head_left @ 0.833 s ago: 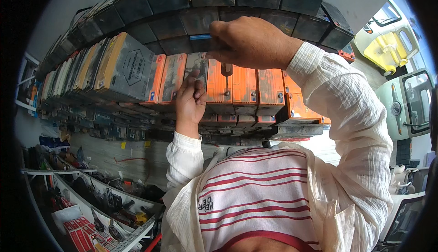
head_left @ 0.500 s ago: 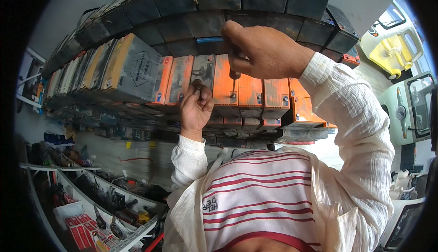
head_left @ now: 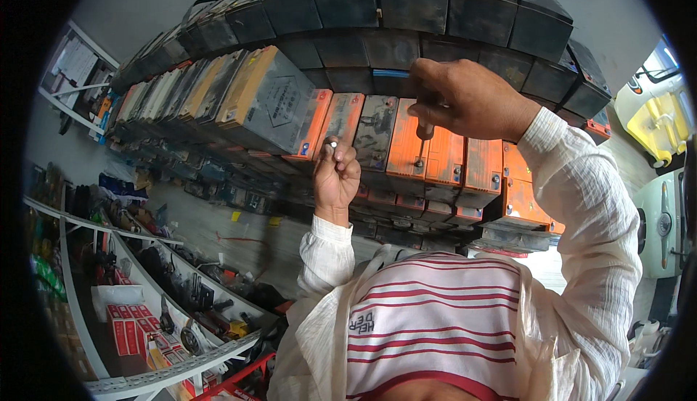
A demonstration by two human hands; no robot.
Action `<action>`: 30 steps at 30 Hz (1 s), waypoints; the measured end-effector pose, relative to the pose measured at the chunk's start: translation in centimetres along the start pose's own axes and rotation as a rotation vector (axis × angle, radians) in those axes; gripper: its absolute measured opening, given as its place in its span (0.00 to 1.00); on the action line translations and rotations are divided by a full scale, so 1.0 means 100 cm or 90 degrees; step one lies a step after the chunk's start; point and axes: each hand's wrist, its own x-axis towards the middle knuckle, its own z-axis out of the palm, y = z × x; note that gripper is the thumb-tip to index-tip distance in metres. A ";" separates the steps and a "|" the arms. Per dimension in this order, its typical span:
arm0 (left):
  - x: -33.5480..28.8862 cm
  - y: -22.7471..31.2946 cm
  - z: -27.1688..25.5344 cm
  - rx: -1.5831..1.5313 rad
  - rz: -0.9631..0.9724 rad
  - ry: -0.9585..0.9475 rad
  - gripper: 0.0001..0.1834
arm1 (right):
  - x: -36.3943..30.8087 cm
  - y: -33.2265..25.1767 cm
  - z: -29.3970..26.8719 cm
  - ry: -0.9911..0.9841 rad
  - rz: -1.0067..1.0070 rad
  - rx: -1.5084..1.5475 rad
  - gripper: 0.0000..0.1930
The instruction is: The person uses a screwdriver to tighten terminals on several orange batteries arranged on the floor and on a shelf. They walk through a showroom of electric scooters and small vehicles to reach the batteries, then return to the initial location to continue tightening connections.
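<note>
My right hand (head_left: 479,100) is closed around the handle of a screwdriver (head_left: 421,148), mostly hidden in the fist. Its thin shaft points down, and the tip meets the front terminal of an orange-topped battery (head_left: 404,147). To the left, my left hand (head_left: 336,185) pinches a small shiny metal piece (head_left: 333,144), possibly a screw or nut, between thumb and fingers. It hovers in front of a dusty dark-topped battery (head_left: 377,121) and an orange one (head_left: 343,118).
Dark batteries (head_left: 412,5) are stacked in rows at the back. Grey batteries (head_left: 272,107) stand at left. White shelving (head_left: 156,274) with boxes and parts fills the lower left. A yellow-seated vehicle (head_left: 657,129) and a pale green one (head_left: 664,219) stand at right.
The whole view has shifted, so the scene sits further right and lower. The screwdriver stays on the same terminal. The small metal piece in my left fingers shows more clearly now.
</note>
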 end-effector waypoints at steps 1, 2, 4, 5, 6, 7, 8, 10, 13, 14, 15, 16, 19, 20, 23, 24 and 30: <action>-0.001 0.001 0.000 0.006 0.006 0.004 0.08 | 0.002 -0.002 -0.001 -0.015 0.011 -0.062 0.17; -0.001 0.002 0.000 0.007 0.010 0.005 0.09 | 0.005 -0.004 -0.001 -0.028 0.044 -0.112 0.17; -0.003 0.002 0.000 0.009 0.019 0.011 0.10 | 0.009 -0.007 0.001 -0.056 0.112 -0.211 0.18; -0.002 0.000 0.004 0.018 0.042 0.055 0.10 | 0.008 -0.007 0.001 -0.041 0.087 -0.155 0.18; -0.002 -0.003 0.013 0.028 0.066 0.102 0.10 | 0.007 -0.004 0.002 -0.029 0.060 -0.098 0.17; -0.002 -0.004 0.020 0.037 0.091 0.149 0.10 | 0.006 -0.002 0.004 -0.017 0.034 -0.041 0.17; -0.003 -0.004 0.023 0.022 0.109 0.158 0.09 | 0.005 0.001 0.006 -0.009 0.029 -0.033 0.17; -0.002 -0.004 0.028 -0.012 0.139 0.171 0.09 | 0.005 0.003 0.007 0.010 0.026 -0.020 0.17; -0.003 0.001 0.026 -0.070 0.154 0.206 0.08 | 0.004 0.004 0.009 0.008 0.085 0.032 0.15; -0.003 0.002 0.024 -0.087 0.177 0.196 0.06 | 0.004 0.004 0.009 0.000 0.090 0.039 0.13; -0.005 0.005 0.021 -0.089 0.178 0.206 0.05 | 0.003 0.003 0.007 -0.008 0.095 0.048 0.12; -0.007 0.007 0.017 -0.091 0.179 0.215 0.04 | 0.003 0.002 0.006 -0.015 0.100 0.056 0.11; -0.006 0.005 0.029 -0.078 0.179 0.271 0.06 | 0.001 0.004 0.007 -0.016 0.103 0.045 0.11; -0.005 0.003 0.033 -0.071 0.178 0.294 0.08 | 0.001 0.004 0.008 -0.016 0.106 0.050 0.11; -0.007 0.004 0.026 -0.034 0.156 0.234 0.12 | -0.001 0.001 0.007 -0.006 0.094 0.057 0.12; -0.007 0.004 0.028 -0.035 0.145 0.227 0.12 | -0.001 0.001 0.008 0.003 0.084 0.052 0.12; -0.009 0.004 0.035 -0.079 0.104 0.166 0.12 | -0.004 0.000 0.010 0.012 0.075 0.062 0.12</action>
